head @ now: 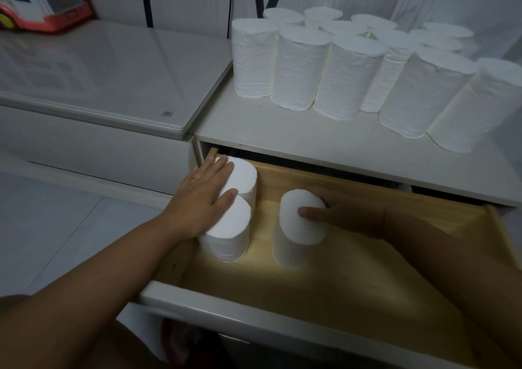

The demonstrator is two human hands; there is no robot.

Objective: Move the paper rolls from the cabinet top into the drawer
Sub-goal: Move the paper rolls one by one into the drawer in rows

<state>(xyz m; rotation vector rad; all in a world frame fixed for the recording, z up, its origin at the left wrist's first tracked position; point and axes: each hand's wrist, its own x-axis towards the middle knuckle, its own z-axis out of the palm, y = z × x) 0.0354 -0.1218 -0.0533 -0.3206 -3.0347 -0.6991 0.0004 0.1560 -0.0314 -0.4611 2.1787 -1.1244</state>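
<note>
Hands reach into the pulled-out wooden drawer with the pale front panel (pixel 282 306) in the head view, the only view given. The left hand (pixel 203 199) lies flat and open, palm down, fingers spread over the round top faces of two white paper rolls standing against the drawer's left wall: the rear roll in the drawer (pixel 243 176) sits near the drawer's back left corner, and the front roll in the drawer (pixel 228 236) stands touching it on the side nearer the drawer's front panel. A thin ring shows on one finger of that hand. Both rolls are upright, long axes vertical, flat ends facing up. The right hand (pixel 339 210) is clamped on a third white paper roll (pixel 299 227), thumb laid across its top face and the fingers wrapped behind it, mostly hidden. This roll also stands on end on the drawer floor, long axis near vertical, just beside the two on the left but apart from them, with bare wood between. Above and behind the drawer, on the off-white cabinet top (pixel 282 131), a crowded group of white paper rolls (pixel 353 69) stands upright in several rows, sides touching, flat ends up; the wide lens makes those toward the right lean outward. Left of the drawer, a glossy pale slab with rounded corners (pixel 113 72) lies on a neighbouring low unit, and a red and white toy vehicle (pixel 42 1) sits at its far left edge.
</note>
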